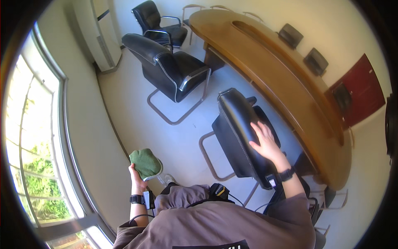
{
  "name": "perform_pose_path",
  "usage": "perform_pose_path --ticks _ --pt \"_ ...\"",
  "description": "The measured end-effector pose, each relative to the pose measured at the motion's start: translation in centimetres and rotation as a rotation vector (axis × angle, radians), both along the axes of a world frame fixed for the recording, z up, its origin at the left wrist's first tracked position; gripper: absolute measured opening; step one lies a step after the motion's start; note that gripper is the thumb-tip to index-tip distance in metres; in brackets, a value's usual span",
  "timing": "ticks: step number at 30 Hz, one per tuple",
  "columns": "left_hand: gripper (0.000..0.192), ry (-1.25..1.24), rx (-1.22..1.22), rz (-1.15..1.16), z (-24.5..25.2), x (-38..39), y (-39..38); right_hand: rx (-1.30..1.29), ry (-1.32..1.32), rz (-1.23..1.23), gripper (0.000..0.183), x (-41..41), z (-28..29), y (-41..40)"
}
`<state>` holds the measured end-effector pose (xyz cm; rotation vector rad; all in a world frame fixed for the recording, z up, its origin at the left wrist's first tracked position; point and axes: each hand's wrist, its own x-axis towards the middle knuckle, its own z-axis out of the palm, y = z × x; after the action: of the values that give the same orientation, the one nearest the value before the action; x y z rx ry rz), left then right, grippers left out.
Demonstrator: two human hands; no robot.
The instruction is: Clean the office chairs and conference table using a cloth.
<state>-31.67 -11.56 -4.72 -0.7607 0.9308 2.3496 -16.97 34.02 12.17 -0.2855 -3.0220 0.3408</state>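
Observation:
My left hand (136, 177) holds a folded green cloth (145, 164) with a pale edge, low on the left near the wall below the window. Across the top of a black leather office chair's backrest (238, 124) lies my right hand (265, 142), its fingers spread and nothing gripped in it. That chair faces the long wooden conference table (279, 84), with its back turned to me. Its metal cantilever frame shows beneath.
A second black cantilever chair (177, 68) stands ahead, and a third black chair (158, 28) is behind it. A white floor-standing cabinet (96, 37) is at the far left. The window (40, 140) runs along my left. Across the table is a red door (362, 90).

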Motion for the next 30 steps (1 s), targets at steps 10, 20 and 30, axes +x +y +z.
perform_pose_path --ticks 10,20,30 --pt "0.054 0.044 0.011 -0.276 0.5 -11.8 -2.1 0.441 0.076 -0.456 0.072 -7.2 -3.8 -3.7" --pt "0.040 -0.002 0.151 -0.756 0.9 -18.4 14.9 0.462 0.063 -0.506 0.072 -7.9 -2.6 -4.9" --pt "0.052 0.581 0.144 -1.286 8.0 -20.3 32.3 0.445 0.031 -0.566 0.066 -7.7 -2.3 -5.4"
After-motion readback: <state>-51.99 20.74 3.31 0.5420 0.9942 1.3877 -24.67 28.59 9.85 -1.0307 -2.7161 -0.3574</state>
